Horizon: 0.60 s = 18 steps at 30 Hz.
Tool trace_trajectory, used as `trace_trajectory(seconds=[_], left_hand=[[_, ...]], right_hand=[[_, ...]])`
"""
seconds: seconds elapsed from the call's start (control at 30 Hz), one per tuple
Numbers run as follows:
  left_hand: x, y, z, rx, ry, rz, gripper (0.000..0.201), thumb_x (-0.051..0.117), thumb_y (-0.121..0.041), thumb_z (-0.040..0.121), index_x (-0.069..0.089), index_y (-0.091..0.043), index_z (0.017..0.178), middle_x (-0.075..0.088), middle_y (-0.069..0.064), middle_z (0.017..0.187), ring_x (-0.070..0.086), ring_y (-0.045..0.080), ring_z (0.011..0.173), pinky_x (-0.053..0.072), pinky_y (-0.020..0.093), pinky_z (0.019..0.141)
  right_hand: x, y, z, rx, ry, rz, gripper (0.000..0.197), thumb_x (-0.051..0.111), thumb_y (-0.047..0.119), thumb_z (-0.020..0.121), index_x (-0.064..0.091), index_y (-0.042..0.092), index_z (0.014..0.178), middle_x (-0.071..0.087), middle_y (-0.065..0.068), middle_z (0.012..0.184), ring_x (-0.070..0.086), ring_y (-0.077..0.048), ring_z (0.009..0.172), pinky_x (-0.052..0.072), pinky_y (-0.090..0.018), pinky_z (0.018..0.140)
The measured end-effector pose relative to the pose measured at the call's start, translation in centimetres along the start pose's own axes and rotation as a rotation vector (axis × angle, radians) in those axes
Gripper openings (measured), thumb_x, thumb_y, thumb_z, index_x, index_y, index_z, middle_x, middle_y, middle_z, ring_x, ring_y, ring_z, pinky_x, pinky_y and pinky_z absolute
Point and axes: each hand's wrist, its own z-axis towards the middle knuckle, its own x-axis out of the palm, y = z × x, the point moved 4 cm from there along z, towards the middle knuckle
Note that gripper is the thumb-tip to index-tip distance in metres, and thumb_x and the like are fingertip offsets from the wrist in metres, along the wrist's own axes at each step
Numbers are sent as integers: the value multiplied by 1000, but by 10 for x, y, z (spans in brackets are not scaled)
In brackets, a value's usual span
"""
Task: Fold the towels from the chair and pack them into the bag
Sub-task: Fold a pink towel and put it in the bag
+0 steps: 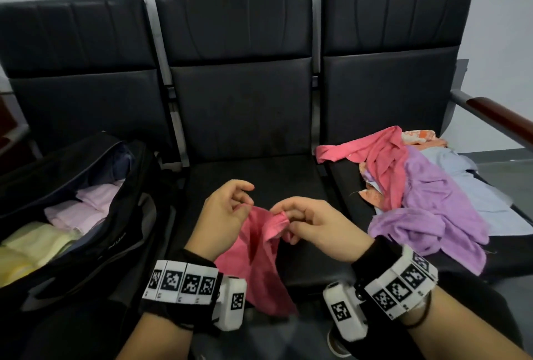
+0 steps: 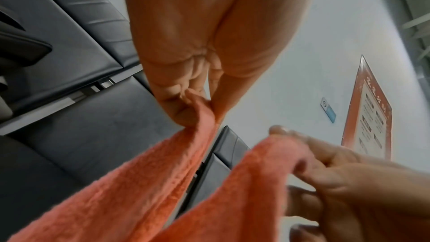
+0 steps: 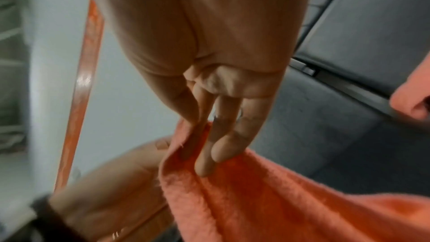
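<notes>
A pink towel (image 1: 259,250) hangs in front of the middle seat, held up by both hands. My left hand (image 1: 227,212) pinches its top edge between thumb and fingers, and the left wrist view shows the same pinch on the pink towel (image 2: 144,178). My right hand (image 1: 305,224) pinches a bunched part of the upper edge just to the right; its fingers (image 3: 221,146) press into the pink towel (image 3: 267,200). An open black bag (image 1: 121,232) sits on the left seat with folded pale pink and yellow towels inside.
A loose pile of towels (image 1: 418,186), pink, purple, pale blue and patterned orange, covers the right seat. The black middle seat (image 1: 253,175) lies behind the hands. A wooden armrest (image 1: 501,117) sticks out at far right.
</notes>
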Motion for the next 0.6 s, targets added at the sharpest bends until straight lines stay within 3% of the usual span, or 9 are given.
trace_trajectory(seconds=[0.1,0.2,0.27,0.3,0.4,0.53,0.6], left_hand=[[3,-5,-5,-8,54,-63,37,66,7,85,68,-25,104,73,0,90,70,7,85,53,20,80],[4,-11,-9,6,121,-106,40,63,11,86,69,-24,104,74,-2,97,70,10,96,54,28,90],[3,-14,-11,26,119,-117,40,64,11,85,70,-24,103,73,-3,98,70,12,98,55,31,91],[2,-15,-12,31,108,-129,40,66,11,83,70,-24,102,73,-3,97,70,14,97,56,33,91],[3,-17,-14,32,67,-172,38,73,8,80,71,-25,98,71,1,92,71,21,91,58,39,88],[5,-20,-17,26,35,-221,31,80,1,77,72,-23,95,73,3,90,72,20,86,60,40,85],[5,-21,-18,31,32,-230,28,80,1,79,72,-22,95,74,3,90,72,19,86,60,40,84]], right_hand=[[7,3,3,-41,-31,-208,36,47,-8,93,61,17,114,72,7,84,66,-2,72,50,-23,67],[12,5,5,-93,-33,-291,37,45,-7,93,61,21,112,73,5,85,68,-3,76,48,-15,67],[13,6,7,-129,-68,-340,30,51,-2,93,64,22,107,71,14,81,68,-1,74,46,-11,66],[13,6,7,-148,-111,-356,23,57,3,93,66,22,102,70,17,77,67,-2,70,46,-12,64],[10,10,7,-211,-231,-357,7,68,18,91,72,24,89,68,10,75,65,-7,65,52,-24,63],[11,14,10,-255,-296,-483,6,73,27,88,73,25,83,55,10,88,57,-4,73,48,-25,67],[11,16,11,-255,-321,-506,9,73,28,87,72,24,79,59,11,83,58,-5,71,51,-30,67]])
